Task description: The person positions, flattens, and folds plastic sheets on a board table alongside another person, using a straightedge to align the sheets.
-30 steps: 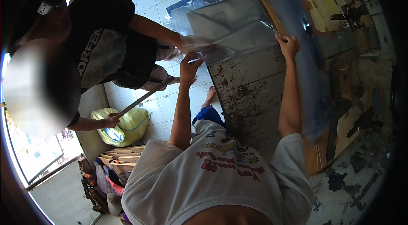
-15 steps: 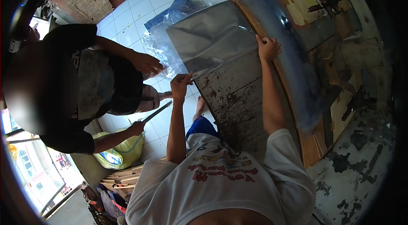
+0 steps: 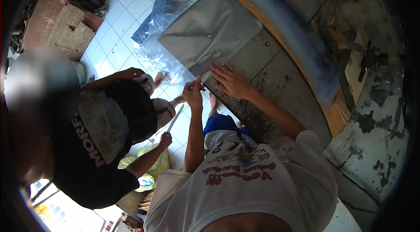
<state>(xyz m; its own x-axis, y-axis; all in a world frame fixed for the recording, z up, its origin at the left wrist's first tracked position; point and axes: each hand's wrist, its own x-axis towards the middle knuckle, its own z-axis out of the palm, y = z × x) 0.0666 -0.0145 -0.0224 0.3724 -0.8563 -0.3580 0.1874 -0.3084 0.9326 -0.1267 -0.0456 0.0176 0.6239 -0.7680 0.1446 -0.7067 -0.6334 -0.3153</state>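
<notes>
Hands [image 3: 193, 93] [image 3: 231, 82], two, at one plastic sheet [image 3: 214, 28]

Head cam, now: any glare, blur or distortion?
Head view: glare on clear plastic, window blown out lower left. Same head view: frame corners black, wooden edge bowed, other person blurred at head; left hand, right hand fairly sharp.
</notes>
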